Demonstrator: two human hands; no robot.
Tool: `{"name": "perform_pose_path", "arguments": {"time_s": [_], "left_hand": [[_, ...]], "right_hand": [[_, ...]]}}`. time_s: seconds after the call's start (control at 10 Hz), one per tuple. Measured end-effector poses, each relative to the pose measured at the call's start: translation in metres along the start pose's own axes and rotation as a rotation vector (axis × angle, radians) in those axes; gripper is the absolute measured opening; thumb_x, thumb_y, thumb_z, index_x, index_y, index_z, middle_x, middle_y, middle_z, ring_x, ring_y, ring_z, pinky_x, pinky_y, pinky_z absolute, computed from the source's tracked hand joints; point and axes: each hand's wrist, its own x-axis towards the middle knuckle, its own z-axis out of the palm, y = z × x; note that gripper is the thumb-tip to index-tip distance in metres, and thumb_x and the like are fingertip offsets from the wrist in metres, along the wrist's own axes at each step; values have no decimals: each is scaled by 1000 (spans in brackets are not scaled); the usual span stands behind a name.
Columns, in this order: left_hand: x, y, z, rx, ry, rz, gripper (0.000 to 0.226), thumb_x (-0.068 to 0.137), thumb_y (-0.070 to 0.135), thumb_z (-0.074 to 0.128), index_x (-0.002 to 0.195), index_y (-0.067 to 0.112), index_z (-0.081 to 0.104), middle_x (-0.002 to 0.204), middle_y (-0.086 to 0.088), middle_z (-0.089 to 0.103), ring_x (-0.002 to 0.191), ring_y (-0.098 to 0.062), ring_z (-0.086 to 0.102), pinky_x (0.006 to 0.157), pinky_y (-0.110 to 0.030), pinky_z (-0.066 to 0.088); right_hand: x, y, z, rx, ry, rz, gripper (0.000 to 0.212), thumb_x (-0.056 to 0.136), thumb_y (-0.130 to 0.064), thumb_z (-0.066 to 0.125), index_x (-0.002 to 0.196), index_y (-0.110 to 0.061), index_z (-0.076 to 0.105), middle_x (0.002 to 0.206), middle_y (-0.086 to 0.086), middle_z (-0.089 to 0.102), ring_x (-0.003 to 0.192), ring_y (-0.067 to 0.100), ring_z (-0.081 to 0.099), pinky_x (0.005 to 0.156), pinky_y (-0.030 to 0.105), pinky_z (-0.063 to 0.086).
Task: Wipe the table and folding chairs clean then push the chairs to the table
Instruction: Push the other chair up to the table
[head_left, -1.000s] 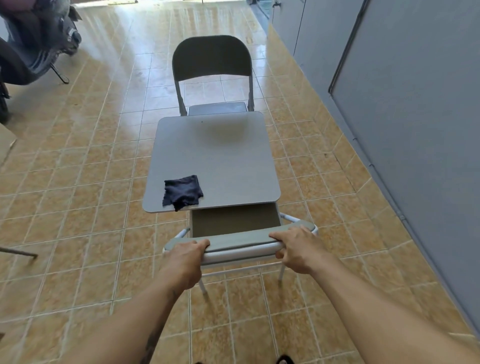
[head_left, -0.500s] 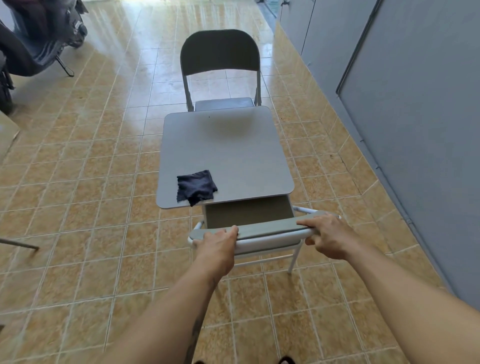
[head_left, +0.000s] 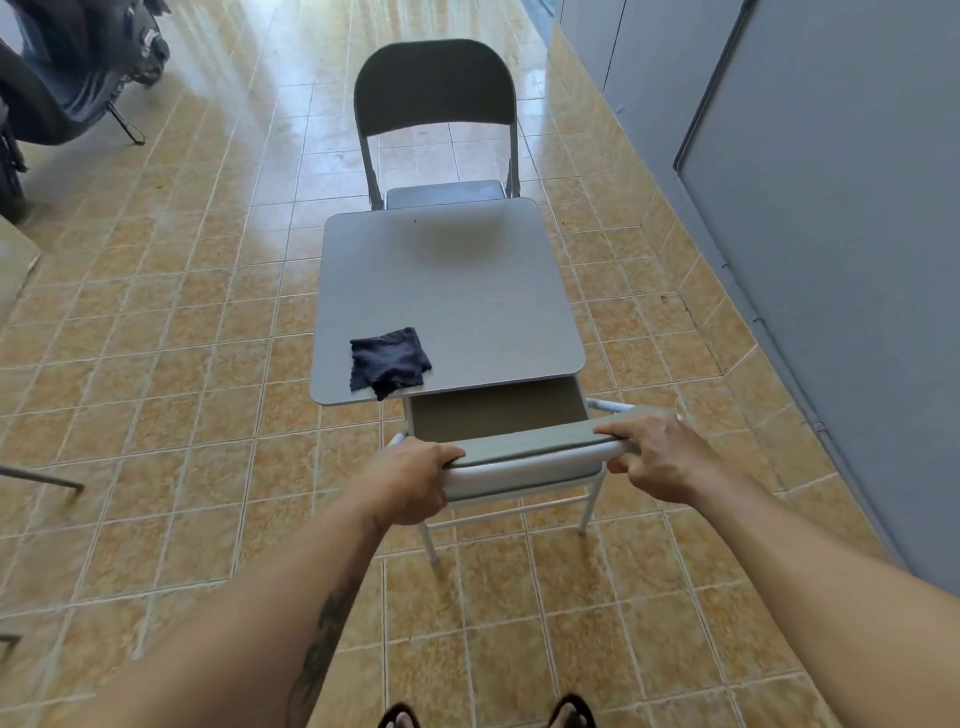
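A small grey square table (head_left: 457, 291) stands on the tiled floor. A dark blue cloth (head_left: 389, 361) lies crumpled at its near left corner. The near folding chair (head_left: 524, 449) is tucked partly under the table's near edge, seat below the top. My left hand (head_left: 415, 475) grips the left end of its backrest and my right hand (head_left: 657, 457) grips the right end. The far folding chair (head_left: 436, 98) faces me beyond the table, its seat reaching the far edge.
A grey wall with panels (head_left: 831, 260) runs close along the right side. A parked scooter (head_left: 67, 73) stands at the far left. Thin metal legs (head_left: 41, 478) poke in at the left edge. My sandalled feet (head_left: 488, 714) show at the bottom.
The near chair has slid forward, farther under the table, with both hands still on its backrest. The view has shifted closer and slightly right.
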Motion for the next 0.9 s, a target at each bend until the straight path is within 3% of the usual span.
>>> {"name": "perform_pose_path", "arguments": {"time_s": [0.2,0.4,0.5,0.7,0.9], "left_hand": [[-5,-11,-1,-47,-2,-9,54,87,11,60,136,33,55,117,1,59,102,-20,54,91,-34,50],[-1,1,-1,-91,85,-69,63,89,11,60,146,34,45,130,-1,56,112,-23,53,94,-33,45],[-14,10,25,-101,79,-116,59,90,11,60,142,34,48,125,-1,54,106,-21,54,87,-30,46],[-25,24,33,-169,150,-218,43,90,15,56,131,26,55,119,0,56,102,-20,56,89,-34,54],[-50,36,-6,-110,141,-265,40,88,13,54,127,20,58,129,-6,59,114,-27,59,92,-34,51]], "right_hand": [[-5,-9,7,14,25,31,49,81,-28,68,127,-40,61,129,-1,61,120,22,51,100,41,46],[-6,2,-2,63,75,48,50,82,-30,69,130,-38,59,135,3,56,123,26,49,103,44,42],[-20,9,16,62,-7,73,54,82,-31,69,134,-33,56,133,4,55,124,26,46,104,46,39],[-33,2,16,182,-3,129,67,85,-34,66,147,-26,39,142,2,47,131,24,41,107,44,39],[-55,-27,-30,189,37,119,48,90,-29,61,135,-16,49,136,9,53,122,29,51,95,41,43]]}}
